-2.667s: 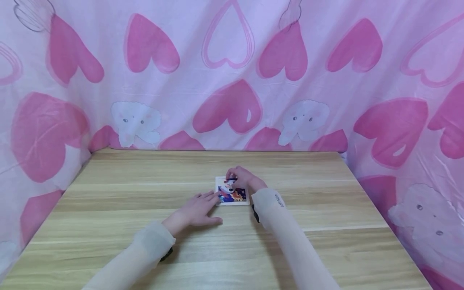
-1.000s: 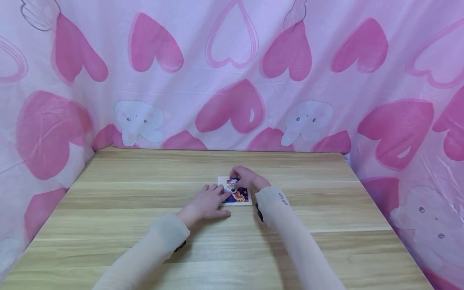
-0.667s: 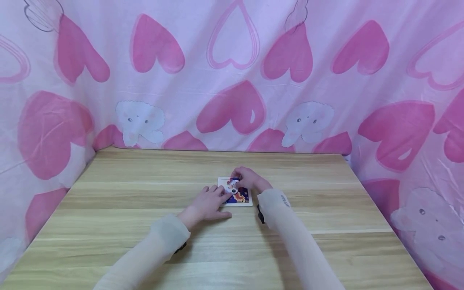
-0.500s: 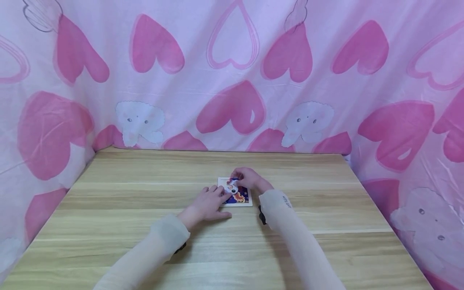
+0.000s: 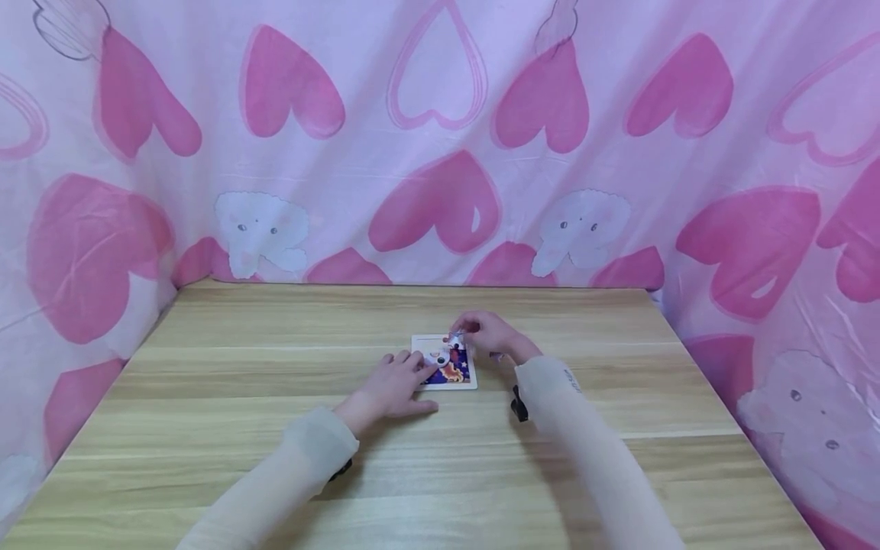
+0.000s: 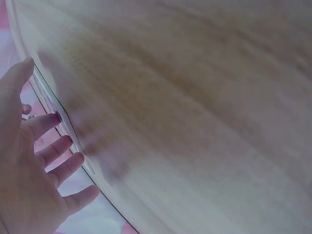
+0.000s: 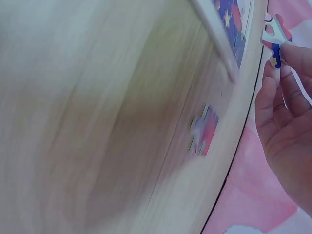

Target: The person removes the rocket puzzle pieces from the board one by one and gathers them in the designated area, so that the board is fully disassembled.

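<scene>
A small jigsaw puzzle [image 5: 454,374] with a white border and a dark blue picture lies flat near the middle of the table. My left hand [image 5: 392,386] rests over its left side, fingers spread and fairly straight, fingertips touching it. Above the puzzle's upper right corner, my right hand [image 5: 491,334] pinches a jigsaw piece [image 7: 277,41] between thumb and fingers. That piece is white, blue and red, and looks lifted in the right wrist view. A second, loose piece [image 7: 204,131] lies on the table beside the puzzle, beneath my right wrist. My left hand hides part of the puzzle.
The wood-grain table [image 5: 275,321] reaches back to a pink curtain [image 5: 440,191] printed with hearts, which also hangs along both sides. Dark wrist straps [image 5: 519,405] show under my sleeves.
My left hand has slid right onto the puzzle and then stayed there. My right hand has drawn up and right with a piece pinched, uncovering the loose piece on the table.
</scene>
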A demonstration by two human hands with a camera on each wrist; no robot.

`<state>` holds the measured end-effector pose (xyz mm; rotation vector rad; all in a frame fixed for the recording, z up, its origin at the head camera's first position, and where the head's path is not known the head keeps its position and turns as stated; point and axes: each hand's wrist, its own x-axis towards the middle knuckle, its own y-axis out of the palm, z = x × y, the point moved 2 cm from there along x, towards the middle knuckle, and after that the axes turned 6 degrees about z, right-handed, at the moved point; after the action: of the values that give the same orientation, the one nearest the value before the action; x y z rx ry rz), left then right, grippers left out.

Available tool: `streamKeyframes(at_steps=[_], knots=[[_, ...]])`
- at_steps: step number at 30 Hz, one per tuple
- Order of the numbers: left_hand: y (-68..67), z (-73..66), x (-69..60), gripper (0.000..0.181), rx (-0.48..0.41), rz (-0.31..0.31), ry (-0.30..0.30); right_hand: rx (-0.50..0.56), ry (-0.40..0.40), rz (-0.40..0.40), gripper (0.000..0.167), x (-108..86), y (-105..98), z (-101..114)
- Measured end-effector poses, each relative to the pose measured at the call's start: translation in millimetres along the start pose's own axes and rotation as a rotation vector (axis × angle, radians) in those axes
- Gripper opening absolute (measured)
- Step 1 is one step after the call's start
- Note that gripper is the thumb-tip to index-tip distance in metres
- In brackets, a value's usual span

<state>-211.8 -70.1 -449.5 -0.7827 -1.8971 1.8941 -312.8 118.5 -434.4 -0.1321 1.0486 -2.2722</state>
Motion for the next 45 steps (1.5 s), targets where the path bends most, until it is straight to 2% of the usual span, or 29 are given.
streamKeyframes(at_steps=[8, 15, 21, 30, 35, 45], knots=[[2.1, 0.3, 0.5, 0.075, -0.008, -0.002, 0.002, 0.038, 0.006, 0.040, 0.019, -26.8, -11, -12], [1.1, -0.8, -0.8, 0.075, -0.016, -0.010, 0.001, 0.067, 0.052, 0.002, 0.018, -50.5, -27, -30], [1.0, -0.9, -1.9, 0.075, -0.011, -0.014, 0.003, 0.119, 0.070, -0.014, 0.019, -62.9, -38, -51], [1.7, -0.5, -1.1, 0.075, -0.015, -0.013, -0.003, 0.209, 0.138, -0.041, 0.018, -74.8, -43, -78], [3.6, 0.3, -0.9, 0.076, -0.012, -0.012, -0.007, 0.277, 0.151, -0.048, 0.019, -79.2, -41, -83], [4.7, 0.6, 0.8, 0.076, -0.012, -0.008, -0.013, 0.196, 0.220, -0.112, 0.016, -76.6, -38, -85]])
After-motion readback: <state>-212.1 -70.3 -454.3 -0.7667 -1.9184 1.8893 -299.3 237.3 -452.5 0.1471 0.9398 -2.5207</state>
